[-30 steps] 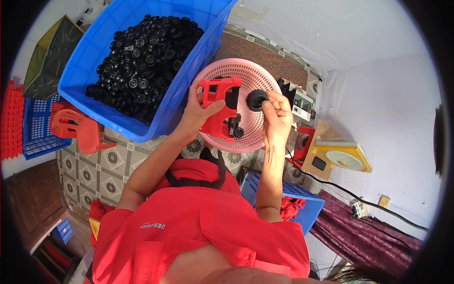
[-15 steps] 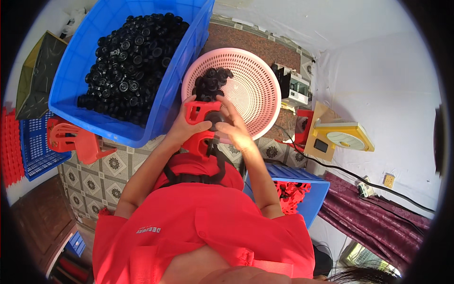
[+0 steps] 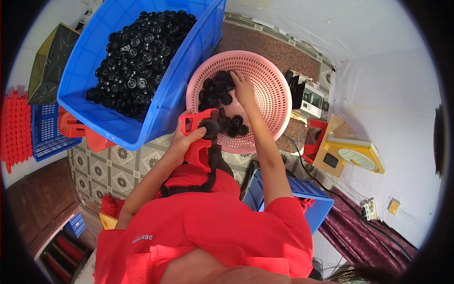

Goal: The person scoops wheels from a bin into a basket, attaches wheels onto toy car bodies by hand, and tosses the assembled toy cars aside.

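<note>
My left hand [image 3: 182, 141] is closed around a red plastic frame [image 3: 197, 152] with cut-out openings, in front of my waist. Its thumb presses against a black wheel [image 3: 208, 128] at the frame's right side. Beyond it, my right hand [image 3: 244, 91] reaches into a round pink basket [image 3: 283, 109] with slotted walls. The fingers are stretched out, their tips at a heap of small black wheels [image 3: 215, 90]; whether they touch one is hard to see. Several more black wheels [image 3: 233, 127] lie in the basket's near part, under my right forearm.
A large blue bin [image 3: 163, 106] full of black wheels [image 3: 135, 61] stands left of the basket. At right are a small boxy device [image 3: 309, 102] and a yellow-framed fan [image 3: 357, 154]. A blue crate [image 3: 314, 217] with red parts sits below my right arm. A black cable [image 3: 350, 204] runs along the wall.
My right hand has left the red frame and moved forward into the basket's wheels. My left hand alone keeps the frame. Wheels now show in the basket's near part. The view has shifted slightly.
</note>
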{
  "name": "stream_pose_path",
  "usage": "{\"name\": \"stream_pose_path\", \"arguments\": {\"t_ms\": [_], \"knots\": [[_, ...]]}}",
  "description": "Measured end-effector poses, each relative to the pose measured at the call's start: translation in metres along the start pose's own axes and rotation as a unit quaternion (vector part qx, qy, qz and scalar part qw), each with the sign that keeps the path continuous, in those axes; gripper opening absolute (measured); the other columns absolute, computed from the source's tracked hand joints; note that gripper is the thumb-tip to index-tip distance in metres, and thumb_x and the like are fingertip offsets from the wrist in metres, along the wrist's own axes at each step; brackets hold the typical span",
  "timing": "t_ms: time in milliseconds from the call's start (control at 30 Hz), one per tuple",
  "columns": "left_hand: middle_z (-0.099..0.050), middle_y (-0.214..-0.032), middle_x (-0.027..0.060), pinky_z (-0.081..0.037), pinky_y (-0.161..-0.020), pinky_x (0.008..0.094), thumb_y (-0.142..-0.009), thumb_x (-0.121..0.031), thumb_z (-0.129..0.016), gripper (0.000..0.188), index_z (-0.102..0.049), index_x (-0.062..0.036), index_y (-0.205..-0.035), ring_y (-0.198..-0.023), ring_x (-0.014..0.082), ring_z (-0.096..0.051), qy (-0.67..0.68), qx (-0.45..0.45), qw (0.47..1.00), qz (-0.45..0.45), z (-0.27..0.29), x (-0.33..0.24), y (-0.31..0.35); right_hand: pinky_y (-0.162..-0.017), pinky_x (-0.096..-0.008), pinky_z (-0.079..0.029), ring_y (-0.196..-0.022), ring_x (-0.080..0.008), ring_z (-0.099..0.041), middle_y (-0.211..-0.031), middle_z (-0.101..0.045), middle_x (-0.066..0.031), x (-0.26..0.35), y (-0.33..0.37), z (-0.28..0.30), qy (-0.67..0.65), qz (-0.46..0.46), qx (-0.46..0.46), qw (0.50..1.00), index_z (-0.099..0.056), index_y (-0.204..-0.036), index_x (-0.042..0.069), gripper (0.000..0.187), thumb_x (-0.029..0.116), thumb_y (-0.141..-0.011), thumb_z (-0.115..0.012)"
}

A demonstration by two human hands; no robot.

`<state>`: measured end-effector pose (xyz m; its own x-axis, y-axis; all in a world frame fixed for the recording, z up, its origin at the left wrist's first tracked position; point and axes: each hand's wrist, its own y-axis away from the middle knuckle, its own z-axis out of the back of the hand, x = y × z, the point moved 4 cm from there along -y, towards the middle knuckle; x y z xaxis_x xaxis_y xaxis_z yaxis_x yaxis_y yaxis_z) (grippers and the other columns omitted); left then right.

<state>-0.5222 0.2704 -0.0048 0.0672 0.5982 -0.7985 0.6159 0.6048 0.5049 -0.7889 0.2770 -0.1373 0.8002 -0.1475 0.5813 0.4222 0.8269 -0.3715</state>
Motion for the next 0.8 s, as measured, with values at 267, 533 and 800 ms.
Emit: {"name": "stream_pose_path", "arguments": {"t_ms": [267, 533, 800], "knots": [[-0.05, -0.128, 0.0122, -0.05, -0.093, 0.0384, -0.084, -0.011, -0.071, 0.078, -0.02, -0.01, -0.143, -0.114, 0.0237, -0.055, 0.132, -0.03, 0.99, -0.041, -0.007, -0.031, -0.016, -0.076, -0.0425, -0.046, -0.086, -0.0359, -0.06, -0.095, -0.065, -0.018, -0.029, 0.042, -0.003, 0.074, -0.113, 0.07, 0.988, -0.061, -0.108, 0.003, 0.03, 0.006, -0.079, -0.057], [-0.05, -0.126, 0.0143, -0.054, -0.088, 0.0363, -0.078, -0.01, -0.078, 0.087, -0.018, -0.0077, -0.142, -0.11, 0.0226, -0.057, 0.048, -0.045, 0.992, -0.108, -0.03, -0.058, -0.041, -0.065, -0.0155, -0.042, -0.078, -0.0059, -0.057, -0.097, -0.064, -0.0043, 0.126, 0.061, 0.138, -0.588, -0.287, -0.074, 0.752, -0.054, -0.117, 0.0, 0.028, -0.003, -0.09, -0.05], [-0.051, -0.126, 0.0118, -0.052, -0.091, 0.0332, -0.076, -0.015, -0.08, 0.086, -0.024, -0.0069, -0.141, -0.111, 0.0201, -0.056, -0.006, -0.001, 0.986, -0.166, -0.045, -0.058, -0.037, -0.074, -0.0207, -0.046, -0.079, -0.0068, -0.057, -0.087, -0.063, -0.0005, 0.185, 0.08, 0.141, -0.325, -0.246, 0.025, 0.913, -0.062, -0.11, 0.001, 0.028, -0.003, -0.083, -0.064]]}}
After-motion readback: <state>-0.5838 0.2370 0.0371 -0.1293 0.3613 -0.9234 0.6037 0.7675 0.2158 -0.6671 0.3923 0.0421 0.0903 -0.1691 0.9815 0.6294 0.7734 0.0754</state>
